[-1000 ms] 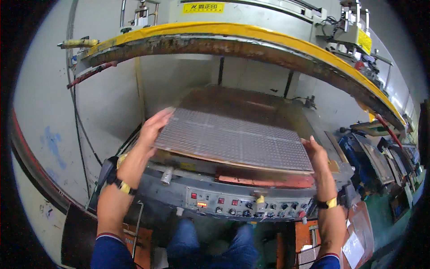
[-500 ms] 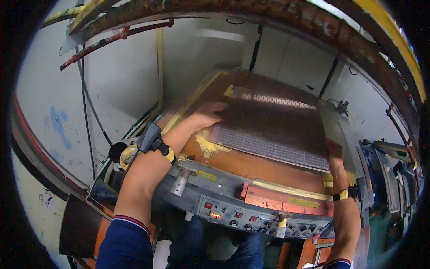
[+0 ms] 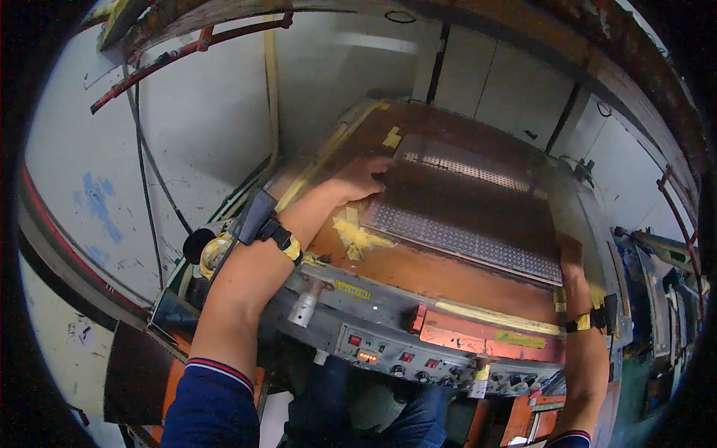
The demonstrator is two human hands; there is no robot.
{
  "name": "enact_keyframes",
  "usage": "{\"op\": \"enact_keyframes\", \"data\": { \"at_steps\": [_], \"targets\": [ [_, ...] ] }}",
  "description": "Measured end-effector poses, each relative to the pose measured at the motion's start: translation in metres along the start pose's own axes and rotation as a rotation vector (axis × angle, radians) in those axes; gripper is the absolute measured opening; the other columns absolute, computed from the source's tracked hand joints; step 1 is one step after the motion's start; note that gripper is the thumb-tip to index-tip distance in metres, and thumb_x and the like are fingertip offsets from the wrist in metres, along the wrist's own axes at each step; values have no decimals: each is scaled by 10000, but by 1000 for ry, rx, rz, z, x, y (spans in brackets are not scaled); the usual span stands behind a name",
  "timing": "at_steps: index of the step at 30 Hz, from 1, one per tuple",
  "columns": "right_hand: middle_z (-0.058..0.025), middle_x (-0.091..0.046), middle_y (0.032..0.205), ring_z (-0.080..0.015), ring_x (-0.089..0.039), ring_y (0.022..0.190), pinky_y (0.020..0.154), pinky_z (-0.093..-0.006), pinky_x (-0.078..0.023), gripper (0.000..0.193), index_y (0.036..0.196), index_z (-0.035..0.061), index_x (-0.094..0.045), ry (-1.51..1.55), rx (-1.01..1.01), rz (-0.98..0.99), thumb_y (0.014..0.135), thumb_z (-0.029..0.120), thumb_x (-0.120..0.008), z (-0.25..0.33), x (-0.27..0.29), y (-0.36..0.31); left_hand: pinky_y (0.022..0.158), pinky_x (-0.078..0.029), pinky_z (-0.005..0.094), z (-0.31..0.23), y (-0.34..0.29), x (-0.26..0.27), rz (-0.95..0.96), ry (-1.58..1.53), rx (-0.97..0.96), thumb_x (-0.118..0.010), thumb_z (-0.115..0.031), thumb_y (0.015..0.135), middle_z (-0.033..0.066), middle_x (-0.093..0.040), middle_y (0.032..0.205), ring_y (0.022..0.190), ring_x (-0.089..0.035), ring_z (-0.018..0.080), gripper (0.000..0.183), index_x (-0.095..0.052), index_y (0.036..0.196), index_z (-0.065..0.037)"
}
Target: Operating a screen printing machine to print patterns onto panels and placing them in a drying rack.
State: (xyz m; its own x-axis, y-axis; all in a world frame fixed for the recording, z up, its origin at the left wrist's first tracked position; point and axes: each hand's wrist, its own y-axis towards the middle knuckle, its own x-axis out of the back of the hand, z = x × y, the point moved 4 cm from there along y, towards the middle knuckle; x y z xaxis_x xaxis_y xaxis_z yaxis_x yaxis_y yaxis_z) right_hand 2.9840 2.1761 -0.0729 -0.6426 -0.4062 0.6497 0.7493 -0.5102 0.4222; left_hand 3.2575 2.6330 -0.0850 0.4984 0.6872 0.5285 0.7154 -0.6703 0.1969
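A flat dark brown panel (image 3: 467, 198) lies on the copper-brown bed (image 3: 433, 263) of a machine, with a pale dotted band along its near edge and another along its far edge. At the panel's left edge is my left hand (image 3: 364, 179), its fingers curled and the thumb close to them, closed on that edge. My right hand (image 3: 571, 261) is against the right edge, near the front corner. Its fingers are dim and smeared, so their grip is hidden. Each wrist wears a strap with a dark device (image 3: 258, 216).
Torn yellow tape (image 3: 356, 233) sticks to the bed left of the panel. Along the front run a red-orange bar (image 3: 478, 334) and a control panel (image 3: 418, 364) with switches and knobs. A rusty beam (image 3: 523, 30) crosses overhead. Several flat boards (image 3: 653, 299) stand at the right.
The whole view has shifted slightly, bringing the machine a little to the right. Both hands stay at the panel's edges, and the panel shows no clear movement on the bed.
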Motion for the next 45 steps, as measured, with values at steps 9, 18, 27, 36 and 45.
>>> {"op": "enact_keyframes", "data": {
  "at_steps": [9, 18, 27, 36, 45],
  "targets": [
    [-58, -659, 894, -110, -557, 803, 747, -291, -448, 317, 1018, -55, -658, 128, 50, -44, 873, 212, -570, -60, 0, 12, 976, -416, 344, -27, -13, -2, -9, 182, 37, -637, -36, 759, 157, -500, 1328, 1198, -495, 275, 638, -431, 1348, -169],
    [-119, -685, 953, -156, -606, 884, 809, -308, -452, 336, 1046, -36, -659, -32, 168, -53, 879, 239, -561, -49, 4, 11, 954, -429, 334, -12, -4, -5, -7, 88, 12, -636, -34, 759, 163, -509, 1314, 1193, -496, 261, 651, -410, 1362, -135],
    [-121, -686, 908, -150, -599, 839, 782, -320, -453, 303, 999, -41, -662, -120, 35, -5, 868, 215, -568, -24, -1, 4, 911, -457, 328, -8, -8, -1, -13, 94, -9, -626, -33, 776, 167, -509, 1316, 1151, -523, 247, 661, -389, 1381, -153],
    [-119, -670, 913, -155, -582, 838, 771, -311, -459, 279, 1026, -32, -649, -305, 219, -104, 865, 172, -550, -46, -2, 7, 925, -454, 351, -16, -13, 0, -110, 402, -119, -643, -109, 764, 175, -545, 1262, 1121, -553, 290, 593, -450, 1325, -84],
    [-157, -662, 892, -208, -606, 831, 755, -369, -462, 246, 953, -30, -652, -404, 388, -245, 861, 157, -520, -50, 8, -1, 924, -430, 420, -50, -116, -12, -247, 294, -259, -576, -140, 793, 221, -593, 1119, 1055, -556, 370, 457, -489, 1208, 29]
  ]
}}
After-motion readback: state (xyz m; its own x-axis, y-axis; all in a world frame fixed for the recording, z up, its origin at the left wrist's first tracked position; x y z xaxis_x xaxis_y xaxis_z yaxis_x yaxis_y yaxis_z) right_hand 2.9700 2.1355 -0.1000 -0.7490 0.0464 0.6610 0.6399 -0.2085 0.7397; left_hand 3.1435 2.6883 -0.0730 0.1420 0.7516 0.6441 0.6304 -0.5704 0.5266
